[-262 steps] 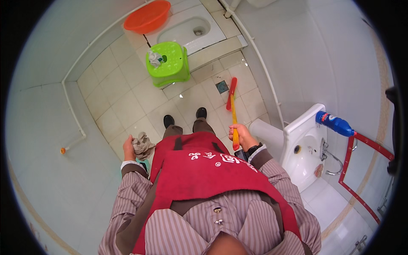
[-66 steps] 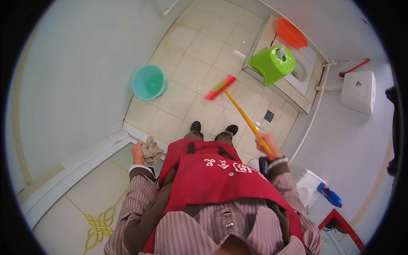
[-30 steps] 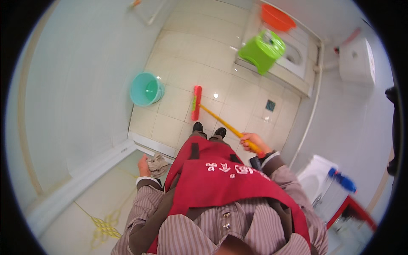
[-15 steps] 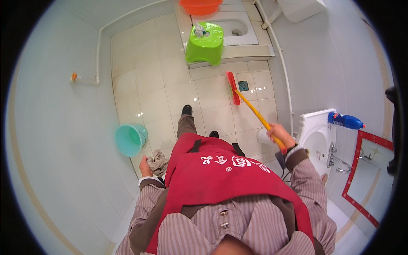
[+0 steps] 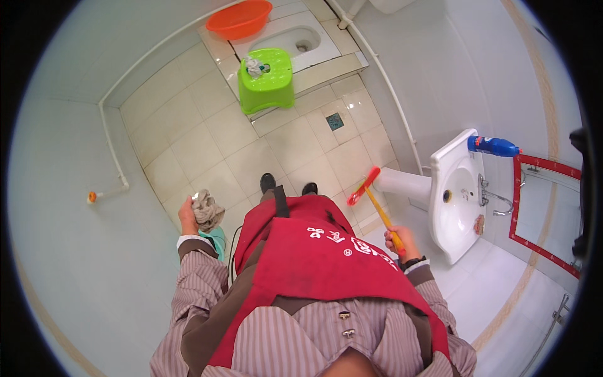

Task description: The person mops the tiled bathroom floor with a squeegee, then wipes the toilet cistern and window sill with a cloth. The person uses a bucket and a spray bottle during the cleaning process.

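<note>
My right hand (image 5: 402, 242) is closed round the yellow handle of a floor brush (image 5: 380, 215). Its red, bar-shaped head is low by the foot of the washbasin's pedestal; whether it touches the floor I cannot tell. In my left hand (image 5: 188, 217) hangs a crumpled grey-brown rag (image 5: 208, 211). Below that rag, a turquoise bucket (image 5: 217, 241) shows only in part, the rest hidden by my hand and sleeve.
A green stool (image 5: 267, 88) with a whitish crumpled thing on it stands before the squat toilet (image 5: 286, 41). An orange basin (image 5: 239, 19) lies beyond. The white washbasin (image 5: 461, 229) at right carries a blue bottle (image 5: 492, 146). A drain (image 5: 335, 122) sits in the tiles.
The brush head has come away from the drain, nearer to me, beside the pedestal. My view has turned and shifted. The rag in my left hand now shows above the bucket.
</note>
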`<state>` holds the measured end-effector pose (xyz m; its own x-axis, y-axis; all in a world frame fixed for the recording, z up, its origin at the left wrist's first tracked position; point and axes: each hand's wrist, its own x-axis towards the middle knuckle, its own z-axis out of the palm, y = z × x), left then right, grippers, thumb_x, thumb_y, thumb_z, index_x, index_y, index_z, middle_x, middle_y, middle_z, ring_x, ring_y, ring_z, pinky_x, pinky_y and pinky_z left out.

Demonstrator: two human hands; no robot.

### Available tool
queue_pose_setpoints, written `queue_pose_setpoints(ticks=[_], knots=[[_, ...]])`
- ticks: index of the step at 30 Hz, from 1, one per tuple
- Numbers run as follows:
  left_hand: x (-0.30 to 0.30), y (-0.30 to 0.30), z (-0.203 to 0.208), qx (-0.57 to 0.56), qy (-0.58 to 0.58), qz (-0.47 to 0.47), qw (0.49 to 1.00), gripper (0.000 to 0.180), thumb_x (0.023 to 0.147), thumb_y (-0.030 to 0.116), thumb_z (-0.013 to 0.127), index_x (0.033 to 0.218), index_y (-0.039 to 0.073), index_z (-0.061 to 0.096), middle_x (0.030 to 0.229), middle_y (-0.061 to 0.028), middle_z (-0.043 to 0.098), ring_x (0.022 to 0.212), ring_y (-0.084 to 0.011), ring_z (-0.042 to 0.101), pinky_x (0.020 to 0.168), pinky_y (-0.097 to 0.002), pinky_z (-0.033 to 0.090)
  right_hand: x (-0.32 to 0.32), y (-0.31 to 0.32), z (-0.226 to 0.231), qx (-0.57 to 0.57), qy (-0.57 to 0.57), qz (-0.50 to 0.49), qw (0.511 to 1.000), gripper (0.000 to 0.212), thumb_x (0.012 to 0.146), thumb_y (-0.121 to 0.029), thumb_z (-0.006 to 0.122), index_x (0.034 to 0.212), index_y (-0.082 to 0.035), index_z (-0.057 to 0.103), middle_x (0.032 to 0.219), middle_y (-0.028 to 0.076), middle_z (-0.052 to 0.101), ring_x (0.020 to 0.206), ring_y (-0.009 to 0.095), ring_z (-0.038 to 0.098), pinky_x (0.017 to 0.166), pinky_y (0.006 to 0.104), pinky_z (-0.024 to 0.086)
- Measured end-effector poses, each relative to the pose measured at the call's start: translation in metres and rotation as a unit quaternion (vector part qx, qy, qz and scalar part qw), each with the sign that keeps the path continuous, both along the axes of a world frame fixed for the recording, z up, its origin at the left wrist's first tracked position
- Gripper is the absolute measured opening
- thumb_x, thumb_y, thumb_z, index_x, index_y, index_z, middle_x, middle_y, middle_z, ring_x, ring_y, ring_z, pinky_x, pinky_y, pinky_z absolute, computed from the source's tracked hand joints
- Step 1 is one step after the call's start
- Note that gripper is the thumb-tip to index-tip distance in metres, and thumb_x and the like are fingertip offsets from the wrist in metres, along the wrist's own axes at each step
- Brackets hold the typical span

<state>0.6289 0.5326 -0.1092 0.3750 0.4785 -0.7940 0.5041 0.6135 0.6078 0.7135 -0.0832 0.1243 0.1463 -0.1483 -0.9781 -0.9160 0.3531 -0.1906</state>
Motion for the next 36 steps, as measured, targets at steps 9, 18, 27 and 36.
queue_pose_setpoints(ticks=[9, 18, 27, 36], knots=[[0.02, -0.033, 0.008, 0.086, -0.012, -0.052, 0.995, 0.028, 0.082, 0.029, 0.055, 0.077, 0.002, 0.057, 0.073, -0.0056, 0.056, 0.069, -0.016, 0.053, 0.062, -0.0304, 0.043, 0.078, -0.01, -0.091, 0.09, -0.151, -0.022, 0.984, 0.024, 0.08, -0.022, 0.047, 0.06, -0.009, 0.042, 0.052, 0.004, 0.038, 0.04, 0.015, 0.034, 0.038, 0.0254, 0.028], [-0.026, -0.087, 0.032, 0.044, 0.106, 0.046, 0.992, 0.032, 0.082, 0.032, 0.054, 0.08, 0.0, 0.055, 0.076, -0.0097, 0.058, 0.069, -0.0209, 0.056, 0.063, -0.0344, 0.046, 0.222, 0.004, -0.066, 0.228, -0.155, -0.314, 0.908, 0.012, 0.077, -0.003, 0.049, 0.073, -0.007, 0.039, 0.061, 0.001, 0.042, 0.049, 0.011, 0.046, 0.04, 0.0223, 0.025], [0.016, -0.147, 0.013, -0.034, 0.053, 0.103, 0.993, 0.027, 0.082, 0.029, 0.055, 0.078, 0.002, 0.056, 0.073, -0.0068, 0.056, 0.067, -0.0192, 0.055, 0.062, -0.0329, 0.045, 0.232, -0.072, -0.013, 0.092, -0.173, -0.128, 0.972, 0.009, 0.078, -0.008, 0.049, 0.079, -0.004, 0.041, 0.064, 0.003, 0.044, 0.046, 0.007, 0.044, 0.038, 0.0204, 0.029], [0.035, -0.168, 0.054, 0.048, 0.008, 0.038, 0.998, 0.029, 0.081, 0.03, 0.056, 0.077, 0.002, 0.056, 0.072, -0.0051, 0.055, 0.068, -0.0164, 0.053, 0.061, -0.0322, 0.043, 0.257, -0.034, -0.138, -0.057, -0.078, 0.171, 0.981, 0.01, 0.069, -0.009, 0.055, 0.069, -0.006, 0.046, 0.056, 0.007, 0.046, 0.044, 0.02, 0.046, 0.039, 0.0345, 0.04]])
